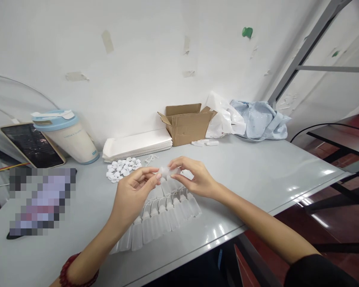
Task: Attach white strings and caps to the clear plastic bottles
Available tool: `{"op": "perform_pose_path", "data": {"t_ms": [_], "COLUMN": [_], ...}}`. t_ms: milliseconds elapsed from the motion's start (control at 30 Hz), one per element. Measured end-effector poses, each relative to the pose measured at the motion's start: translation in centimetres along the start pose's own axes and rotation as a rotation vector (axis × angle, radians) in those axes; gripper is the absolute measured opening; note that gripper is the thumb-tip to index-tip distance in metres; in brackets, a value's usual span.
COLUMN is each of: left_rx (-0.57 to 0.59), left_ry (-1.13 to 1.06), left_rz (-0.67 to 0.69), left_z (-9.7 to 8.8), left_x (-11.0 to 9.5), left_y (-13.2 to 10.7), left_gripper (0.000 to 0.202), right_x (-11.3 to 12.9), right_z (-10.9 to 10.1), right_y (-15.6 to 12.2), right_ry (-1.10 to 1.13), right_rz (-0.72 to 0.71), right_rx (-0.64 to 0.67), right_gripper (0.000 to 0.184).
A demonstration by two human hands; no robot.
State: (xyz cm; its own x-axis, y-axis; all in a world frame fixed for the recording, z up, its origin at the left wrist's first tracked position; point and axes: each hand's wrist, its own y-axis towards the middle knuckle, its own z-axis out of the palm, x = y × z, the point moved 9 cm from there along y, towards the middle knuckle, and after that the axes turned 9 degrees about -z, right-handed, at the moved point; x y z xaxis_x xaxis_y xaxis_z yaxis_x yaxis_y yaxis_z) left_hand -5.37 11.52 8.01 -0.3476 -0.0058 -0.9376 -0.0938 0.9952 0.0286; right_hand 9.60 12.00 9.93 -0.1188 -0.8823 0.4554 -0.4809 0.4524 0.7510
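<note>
My left hand [137, 187] pinches the white cap end of a small translucent plastic bottle [165, 172] between thumb and fingertips. At the bottle's other end, my right hand [194, 177] has its thumb and fingers closed around the body. The bottle is held roughly level above the table, and the fingers partly hide it. Below both hands lies a row of similar translucent bottles [155, 227] with white tops and thin loops. More of them lie behind that row, partly covered by my hands. A pile of small white caps [122, 169] sits beyond my left hand.
Along the wall stand a stack of white paper sleeves [137, 144], an open cardboard box [190, 125], a white plastic bag [224, 117] and blue cloth [260, 119]. On the left are a tumbler [71, 137], a phone [32, 145] and a blurred-out object [43, 201].
</note>
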Motion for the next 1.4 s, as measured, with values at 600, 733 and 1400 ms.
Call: {"op": "perform_pose_path", "data": {"t_ms": [600, 733, 1400], "left_rx": [0.158, 0.215, -0.143], "left_ry": [-0.153, -0.153, 0.577], "left_rz": [-0.132, -0.157, 0.999], "left_z": [2.0, 2.6, 3.7], "left_x": [1.5, 1.7, -6.4], "left_y": [-0.1, -0.2, -4.2], "left_gripper": [0.026, 0.026, 0.038], "right_x": [1.8, 1.8, -3.1], "right_z": [1.6, 2.0, 1.7], "right_y": [-0.5, -0.6, -1.0], "right_ry": [-0.144, -0.188, 0.875], "right_rz": [-0.163, -0.166, 0.568], "right_rx": [0.092, 0.098, -0.038], "right_gripper": [0.024, 0.018, 0.023]}}
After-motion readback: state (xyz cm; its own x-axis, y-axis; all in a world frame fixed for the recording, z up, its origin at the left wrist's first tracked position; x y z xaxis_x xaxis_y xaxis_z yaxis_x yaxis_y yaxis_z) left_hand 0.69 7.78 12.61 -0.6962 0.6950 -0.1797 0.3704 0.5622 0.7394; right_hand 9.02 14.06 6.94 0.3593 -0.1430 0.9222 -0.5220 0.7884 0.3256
